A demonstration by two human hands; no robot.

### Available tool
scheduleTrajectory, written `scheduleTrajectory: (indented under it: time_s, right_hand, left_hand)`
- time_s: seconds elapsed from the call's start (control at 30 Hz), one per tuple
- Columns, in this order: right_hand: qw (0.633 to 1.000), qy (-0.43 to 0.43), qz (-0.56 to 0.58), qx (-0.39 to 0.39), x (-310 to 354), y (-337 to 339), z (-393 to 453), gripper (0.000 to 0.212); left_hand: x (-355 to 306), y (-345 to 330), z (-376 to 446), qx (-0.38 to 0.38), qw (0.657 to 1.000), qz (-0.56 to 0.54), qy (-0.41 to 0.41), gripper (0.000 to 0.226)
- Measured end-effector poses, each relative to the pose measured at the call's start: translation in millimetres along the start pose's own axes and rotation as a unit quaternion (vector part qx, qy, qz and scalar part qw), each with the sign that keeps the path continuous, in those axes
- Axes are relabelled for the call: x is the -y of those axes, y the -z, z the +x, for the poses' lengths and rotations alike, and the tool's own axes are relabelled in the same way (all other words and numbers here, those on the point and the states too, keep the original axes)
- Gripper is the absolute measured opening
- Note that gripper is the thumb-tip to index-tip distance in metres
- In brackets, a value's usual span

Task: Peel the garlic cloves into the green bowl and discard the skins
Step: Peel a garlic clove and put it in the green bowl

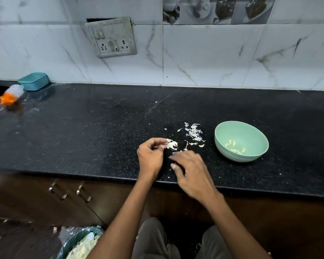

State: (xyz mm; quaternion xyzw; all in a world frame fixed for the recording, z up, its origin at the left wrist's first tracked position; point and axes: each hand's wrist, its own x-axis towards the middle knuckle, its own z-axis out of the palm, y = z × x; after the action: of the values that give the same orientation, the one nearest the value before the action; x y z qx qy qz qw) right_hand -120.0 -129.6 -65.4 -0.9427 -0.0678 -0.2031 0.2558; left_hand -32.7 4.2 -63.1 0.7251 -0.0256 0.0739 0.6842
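**Papery skins gathered at the fingertips, peeled cloves in the bowl**

The left hand (151, 156) hovers over the black speckled stone counter (86, 131), its fingers curled inward and pinching a clump of thin, white, papery garlic skins (171, 143) at the fingertips. Whether a clove is inside that clump cannot be told.

The right hand (192, 171) sits just beside the left, slightly nearer the counter's front edge, palm down. Its fingers are loosely bent and point toward the left hand; the fingertips are blurred, and whether they hold anything cannot be told.

Just beyond both hands, a loose scatter of skins (194, 132) lies on the counter: curled, flaky white slivers, spread toward the bowl. A few tiny flecks lie apart from it, farther out.

To the right of the right hand, and well apart from it, stands the green bowl (258, 135), round, smooth and matte, with faint ridges around its outer wall. In its bottom lie several peeled cloves (235, 146), pale yellow and glossy.

Far to the left of the left hand, against the marble-patterned wall tiles, sits a small teal lidded box (34, 81) with rounded corners; in front of it lies a brush (11, 96) with white and orange bristles.

Below the left forearm, on the floor, is a bin (79, 243) lined with clear plastic and filled with pale scraps. Under the counter, dark wooden cabinet doors carry 2 metal bar handles (84, 191).
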Motion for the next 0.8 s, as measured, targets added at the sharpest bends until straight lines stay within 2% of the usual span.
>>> scheduleTrajectory:
  time_s: [0.1, 0.37, 0.5, 0.57, 0.7, 0.8]
  right_hand:
    - [0.996, 0.022, -0.041, 0.07, -0.9, -1.4, -5.6, 0.049]
    - [0.989, -0.074, -0.091, 0.092, -37.2, 10.8, 16.5, 0.057]
    - [0.986, -0.085, -0.102, 0.1, -43.9, 14.0, 30.7, 0.062]
    - [0.989, -0.06, -0.1, 0.088, -36.6, 15.0, 24.8, 0.063]
    - [0.989, -0.016, -0.097, 0.115, -17.2, 13.7, 0.3, 0.07]
    - [0.984, -0.041, -0.101, 0.139, -18.8, 10.5, 1.6, 0.068]
  left_hand:
    - [-0.9, 0.7, -4.6, 0.02, 1.0, 0.013, 0.0, 0.033]
    - [-0.5, 4.3, -10.6, 0.063, 0.997, 0.047, -0.01, 0.031]
    - [-1.3, 4.0, -12.6, 0.064, 0.997, 0.051, -0.013, 0.03]
    - [-2.0, 4.7, -12.2, 0.061, 0.997, 0.047, -0.01, 0.031]
    - [-1.3, 4.1, -9.8, 0.012, 0.999, 0.048, -0.01, 0.03]
    - [-0.3, 4.8, -7.8, -0.039, 0.998, 0.046, -0.003, 0.029]
